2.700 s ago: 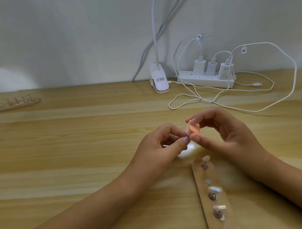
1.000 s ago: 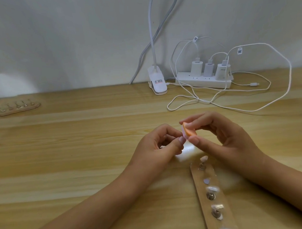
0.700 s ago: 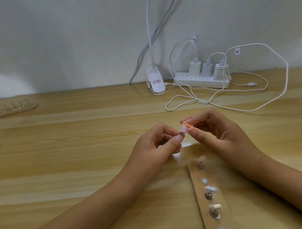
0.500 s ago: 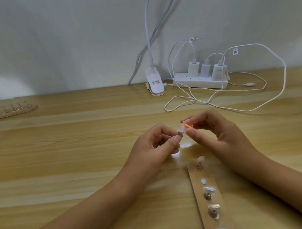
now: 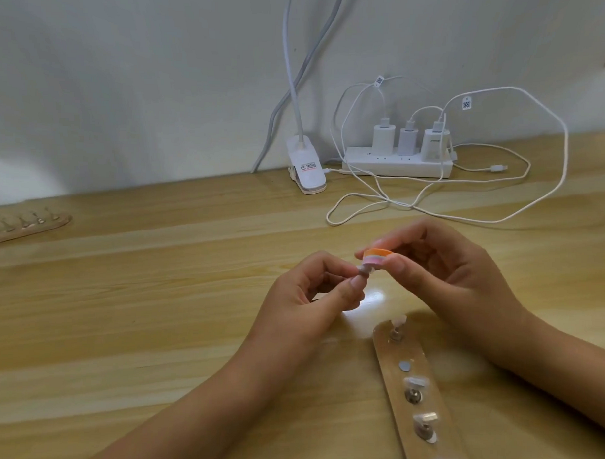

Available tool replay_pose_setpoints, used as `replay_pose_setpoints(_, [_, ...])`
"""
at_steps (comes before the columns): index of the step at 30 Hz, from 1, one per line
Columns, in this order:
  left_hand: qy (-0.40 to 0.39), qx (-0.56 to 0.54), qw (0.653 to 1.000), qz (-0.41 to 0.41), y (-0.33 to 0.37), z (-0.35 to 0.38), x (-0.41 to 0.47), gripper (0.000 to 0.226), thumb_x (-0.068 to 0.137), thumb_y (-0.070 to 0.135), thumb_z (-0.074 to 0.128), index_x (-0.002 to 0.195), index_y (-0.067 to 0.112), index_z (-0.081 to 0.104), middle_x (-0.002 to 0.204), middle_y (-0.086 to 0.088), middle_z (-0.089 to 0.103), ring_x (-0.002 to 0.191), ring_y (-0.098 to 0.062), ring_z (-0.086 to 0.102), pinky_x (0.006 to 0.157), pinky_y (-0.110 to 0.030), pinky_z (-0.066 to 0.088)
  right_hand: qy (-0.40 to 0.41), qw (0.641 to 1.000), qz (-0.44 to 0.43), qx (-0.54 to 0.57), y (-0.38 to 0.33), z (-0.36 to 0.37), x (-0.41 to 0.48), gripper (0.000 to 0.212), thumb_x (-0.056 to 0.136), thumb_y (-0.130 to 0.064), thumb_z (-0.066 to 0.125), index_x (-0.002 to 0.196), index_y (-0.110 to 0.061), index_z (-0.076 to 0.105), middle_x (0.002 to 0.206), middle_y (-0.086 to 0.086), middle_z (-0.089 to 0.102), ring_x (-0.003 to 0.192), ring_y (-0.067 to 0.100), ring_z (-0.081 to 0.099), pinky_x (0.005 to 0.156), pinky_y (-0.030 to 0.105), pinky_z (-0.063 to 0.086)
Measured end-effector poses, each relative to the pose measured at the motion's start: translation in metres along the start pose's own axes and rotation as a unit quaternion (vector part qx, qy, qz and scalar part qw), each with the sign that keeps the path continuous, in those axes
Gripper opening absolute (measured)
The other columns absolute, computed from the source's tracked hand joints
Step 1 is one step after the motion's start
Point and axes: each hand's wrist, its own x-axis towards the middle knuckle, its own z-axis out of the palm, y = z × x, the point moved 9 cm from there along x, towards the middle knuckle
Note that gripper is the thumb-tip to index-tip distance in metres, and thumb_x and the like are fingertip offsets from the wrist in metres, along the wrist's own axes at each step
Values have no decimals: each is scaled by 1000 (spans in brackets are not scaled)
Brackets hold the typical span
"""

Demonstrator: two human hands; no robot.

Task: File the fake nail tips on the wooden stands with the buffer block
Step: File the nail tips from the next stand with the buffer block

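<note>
Nail tip (image 5: 365,271) pinched in left hand (image 5: 312,295) thumb and fingertips, above the table (image 5: 154,310). Buffer block (image 5: 377,256), orange over pink, pinched in right hand (image 5: 454,269), its underside touching the tip. Near wooden stand (image 5: 423,364) just below both hands carries 4 tips; 2nd stand (image 5: 27,225) far left.

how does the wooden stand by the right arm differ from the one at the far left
The near stand runs away from the camera beside the right forearm; the far stand lies crosswise near the wall. The near stand shows one bare grey disc in its row; the far stand's row is too small to check. Both are wooden strips holding a row of posts.
</note>
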Motion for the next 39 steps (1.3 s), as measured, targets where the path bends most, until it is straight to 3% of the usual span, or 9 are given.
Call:
replay_pose_setpoints(4, [2, -2, 1000, 5, 1, 0, 0, 3, 83, 28, 68, 82, 29, 70, 76, 7, 69, 79, -7, 66, 83, -28, 56, -15, 999, 50, 3, 11, 3, 0, 18, 87, -36, 69, 94, -19, 67, 100, 4, 74, 99, 21, 70, 87, 28, 55])
replay_pose_setpoints(12, [5, -28, 1000, -2, 2, -1, -1, 5, 85, 26, 70, 80, 25, 69, 73, 6, 69, 75, -5, 66, 75, -20, 54, -10, 1000, 19, -6, 8, 0, -1, 24, 85, -25, 70, 102, -8, 64, 112, 2, 71, 108, 18, 68, 96, 30, 53])
replay_pose_setpoints(19, [18, -57, 998, -15, 0, -2, 0, 1, 77, 30, 68, 76, 30, 69, 71, 4, 69, 72, -6, 66, 71, -17, 52, 3, 1000, -8, -29, 4, -1, -1, 24, 87, -25, 75, 101, -10, 64, 108, 0, 71, 106, 18, 68, 93, 27, 53])
replay_pose_setpoints(23, [21, -71, 997, -16, -2, -2, 1, 4, 76, 28, 69, 78, 25, 69, 71, 3, 68, 72, -6, 66, 73, -18, 53, 6, 999, 48, -3, 14, -3, 1, 23, 86, -31, 71, 98, -12, 66, 103, 3, 73, 101, 17, 70, 94, 34, 54])
replay_pose_setpoints(27, [21, -65, 998, -14, -2, -3, 0, 9, 77, 28, 69, 82, 20, 68, 72, 2, 68, 72, -7, 66, 73, -18, 53, 5, 1000, 3, -25, 6, -2, 1, 19, 87, -32, 69, 99, -17, 66, 105, 2, 72, 104, 19, 69, 93, 29, 54])
replay_pose_setpoints(30, [23, -71, 997, -19, -3, -3, 0, 6, 76, 28, 70, 79, 22, 69, 72, 3, 68, 73, -6, 66, 73, -18, 53, 24, 999, 42, -16, 15, -6, 2, 27, 84, -39, 71, 97, -16, 66, 105, 4, 72, 103, 18, 69, 96, 37, 53])
replay_pose_setpoints(34, [20, -64, 998, -16, -2, -2, 1, 3, 76, 28, 69, 78, 25, 69, 71, 3, 68, 72, -6, 66, 73, -19, 54, 0, 1000, 5, -24, 7, -1, 1, 20, 87, -32, 72, 98, -17, 65, 105, 5, 71, 103, 20, 68, 92, 27, 53])
replay_pose_setpoints(37, [18, -71, 997, -17, -2, -2, 1, 2, 76, 28, 69, 77, 27, 70, 71, 4, 68, 73, -5, 66, 72, -18, 53, 18, 999, 38, -20, 13, -5, 2, 28, 82, -38, 71, 96, -15, 65, 103, 3, 72, 102, 20, 69, 93, 29, 54])
replay_pose_setpoints(39, [16, -68, 997, -17, -3, -2, 1, 5, 77, 29, 69, 79, 25, 69, 72, 4, 68, 73, -6, 66, 73, -18, 53, 30, 999, -6, -30, 4, -6, 2, 20, 87, -33, 71, 97, -17, 65, 103, 2, 71, 102, 20, 69, 92, 27, 54])
